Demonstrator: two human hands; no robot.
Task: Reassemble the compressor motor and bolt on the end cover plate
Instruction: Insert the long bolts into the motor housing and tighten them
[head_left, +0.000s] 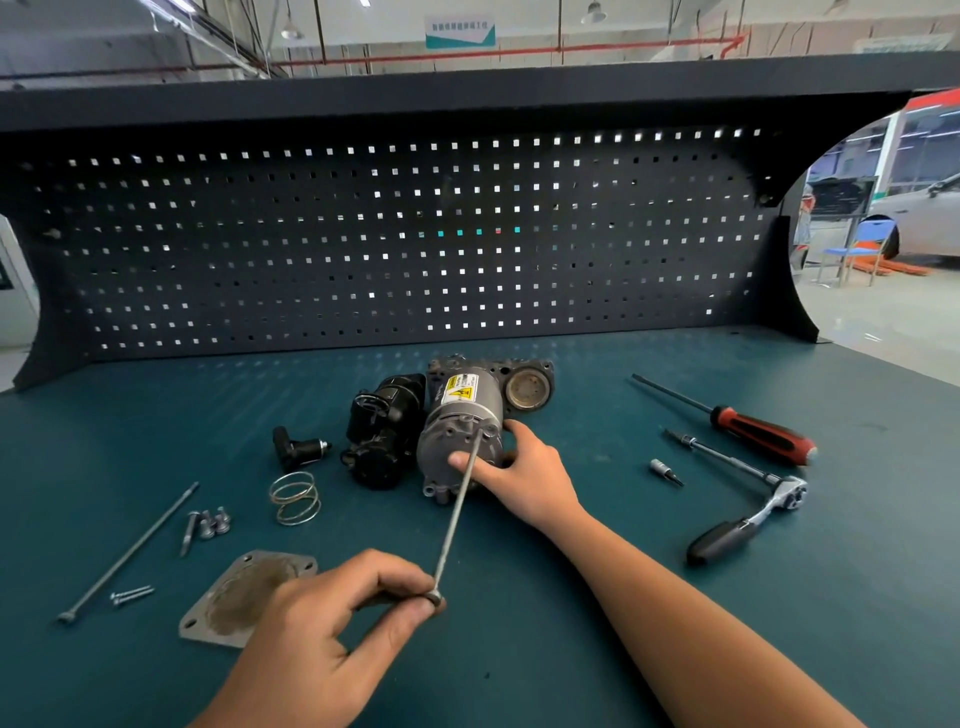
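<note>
Two hands share this step: my left grip (332, 618) pinches the head of the long bolt (457, 514), whose tip sits at a hole in the motor (460, 431), mid-desk (519, 623). My right grip (519, 478) curls round the housing. I'd keep the bolt in line with its bore and feed it slowly. I see no tray: the short bolts (210, 522) and cover plate (234, 597) lie loose.

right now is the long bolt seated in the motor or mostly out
Mostly out: only the long bolt's tip meets the motor's end hole; left hand pinches the head.
</note>
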